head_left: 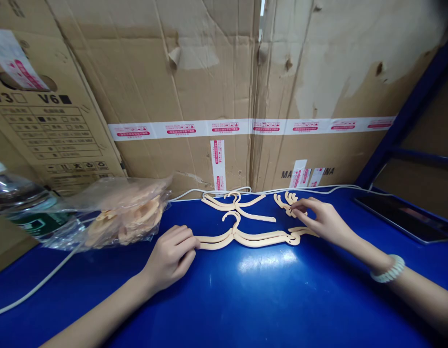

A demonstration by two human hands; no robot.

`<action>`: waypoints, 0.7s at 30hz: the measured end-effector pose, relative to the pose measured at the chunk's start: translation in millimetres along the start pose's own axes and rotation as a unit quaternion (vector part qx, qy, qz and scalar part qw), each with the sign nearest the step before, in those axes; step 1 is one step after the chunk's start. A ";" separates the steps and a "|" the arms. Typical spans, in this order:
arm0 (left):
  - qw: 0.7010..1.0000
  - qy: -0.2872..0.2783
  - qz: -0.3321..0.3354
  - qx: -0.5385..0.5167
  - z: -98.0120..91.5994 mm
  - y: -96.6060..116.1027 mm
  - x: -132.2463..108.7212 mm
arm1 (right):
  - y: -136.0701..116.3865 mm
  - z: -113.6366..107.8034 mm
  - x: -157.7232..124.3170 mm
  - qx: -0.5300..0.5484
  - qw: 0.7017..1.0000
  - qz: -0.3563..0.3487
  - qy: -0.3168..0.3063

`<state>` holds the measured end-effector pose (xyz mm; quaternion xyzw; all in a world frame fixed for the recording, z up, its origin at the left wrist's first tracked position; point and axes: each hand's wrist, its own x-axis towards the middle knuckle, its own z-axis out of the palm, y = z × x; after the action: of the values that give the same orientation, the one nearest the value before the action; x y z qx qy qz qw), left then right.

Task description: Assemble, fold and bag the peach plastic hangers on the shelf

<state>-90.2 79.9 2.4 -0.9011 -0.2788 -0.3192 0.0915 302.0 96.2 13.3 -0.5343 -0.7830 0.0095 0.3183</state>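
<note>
My left hand has its fingers curled over the left end of a cream-coloured clothes hanger, whose hook points away from me. Beyond it lies a second cream hanger with its arms spread unevenly. At the right, my right hand pinches among several small curved hanger parts; thumb and index finger close on one cream piece, mostly hidden by the fingertips. Another loose curved part lies below that hand, close to the near hanger's right end.
A clear plastic bag of cream parts lies at the left, beside a water bottle. Cardboard boxes stand along the back. A white cable runs over the blue table. A dark flat device rests at the right.
</note>
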 end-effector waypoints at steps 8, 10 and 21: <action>1.000 0.023 -0.008 -0.010 3.3 0.2 -0.4 | -21.2 5.1 0.0 0.016 0.988 -0.114 -0.105; 0.999 0.039 -0.006 -0.019 5.1 0.2 -1.3 | -25.6 7.9 -0.6 0.018 0.983 -0.124 -0.135; 0.998 0.011 0.056 -0.012 2.6 7.2 2.4 | -27.4 19.7 4.2 0.059 0.980 -0.123 -0.147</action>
<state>-83.3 76.0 1.9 -0.9129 -0.2231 -0.3266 0.1011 268.3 94.3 9.4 -0.4072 -0.8789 0.0950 0.2297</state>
